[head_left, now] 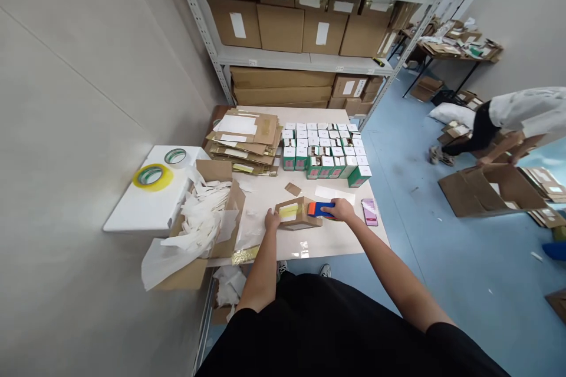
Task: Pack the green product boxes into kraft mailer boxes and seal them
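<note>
A small cardboard box (pixel 300 207) lies on the table in front of me, with a pale label under yellowish tape on its side. My left hand (pixel 272 221) grips the box's left end. In my right hand (pixel 342 210) is a blue and orange tape dispenser (pixel 319 209), its orange head against the box's right end. Behind the box lie a small brown cardboard piece (pixel 292 189) and a white paper strip (pixel 335 195). A pink phone (pixel 370 212) rests right of my right hand. Whether tape is being laid at the dispenser's head is too small to tell.
Several green-and-white small boxes (pixel 326 150) stand in rows at the back, beside stacked flattened cartons (pixel 247 135). An open carton of white paper (pixel 203 206) and tape rolls (pixel 152 177) are at left. A loaded shelf (pixel 305 60) stands behind. A person (pixel 526 115) bends over an open carton at right.
</note>
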Demonstrator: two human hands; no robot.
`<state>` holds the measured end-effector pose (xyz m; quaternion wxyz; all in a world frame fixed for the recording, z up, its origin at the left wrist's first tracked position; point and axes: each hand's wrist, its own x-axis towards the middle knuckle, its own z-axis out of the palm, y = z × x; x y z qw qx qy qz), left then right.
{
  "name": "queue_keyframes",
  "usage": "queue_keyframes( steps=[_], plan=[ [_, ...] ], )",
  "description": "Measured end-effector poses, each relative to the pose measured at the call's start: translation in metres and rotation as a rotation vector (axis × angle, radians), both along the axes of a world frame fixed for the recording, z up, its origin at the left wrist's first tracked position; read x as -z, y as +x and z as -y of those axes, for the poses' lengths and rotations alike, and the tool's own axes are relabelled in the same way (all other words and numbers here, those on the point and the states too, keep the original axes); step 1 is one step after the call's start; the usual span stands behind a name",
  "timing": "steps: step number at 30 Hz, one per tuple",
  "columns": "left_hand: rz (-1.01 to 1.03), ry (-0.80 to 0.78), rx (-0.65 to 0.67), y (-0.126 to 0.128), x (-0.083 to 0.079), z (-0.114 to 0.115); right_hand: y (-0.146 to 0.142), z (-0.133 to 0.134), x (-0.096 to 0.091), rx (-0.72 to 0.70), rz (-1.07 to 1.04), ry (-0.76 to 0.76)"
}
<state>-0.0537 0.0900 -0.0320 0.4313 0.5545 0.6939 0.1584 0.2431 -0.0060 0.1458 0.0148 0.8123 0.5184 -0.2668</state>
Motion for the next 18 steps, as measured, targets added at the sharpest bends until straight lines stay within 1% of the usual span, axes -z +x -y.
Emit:
queue_keyframes(
  steps=[3,6,8,10,13,16,18],
  plan=[
    [0.033,-0.006,-0.022,0.002,-0.018,-0.005,-0.022,-0.016,-0.005,-0.031,0.011,0.009],
    [0.175,0.03,0.036,0.009,-0.034,-0.004,-0.05,-0.031,-0.008,-0.068,0.002,0.013],
    [0.252,0.029,0.06,0.01,-0.041,-0.002,-0.07,-0.04,-0.01,-0.089,0.005,0.019],
    [0.275,0.007,0.04,0.005,-0.043,0.0,-0.09,-0.049,-0.011,-0.109,0.006,0.021],
    [0.309,0.0,-0.005,-0.008,-0.041,0.001,-0.113,-0.058,-0.012,-0.138,-0.007,0.014],
    [0.327,0.023,-0.014,-0.015,-0.038,0.001,-0.123,-0.065,-0.014,-0.156,-0.013,0.007],
    [0.32,0.052,-0.006,-0.01,-0.035,0.003,-0.122,-0.068,-0.017,-0.164,-0.004,0.005]
  ],
)
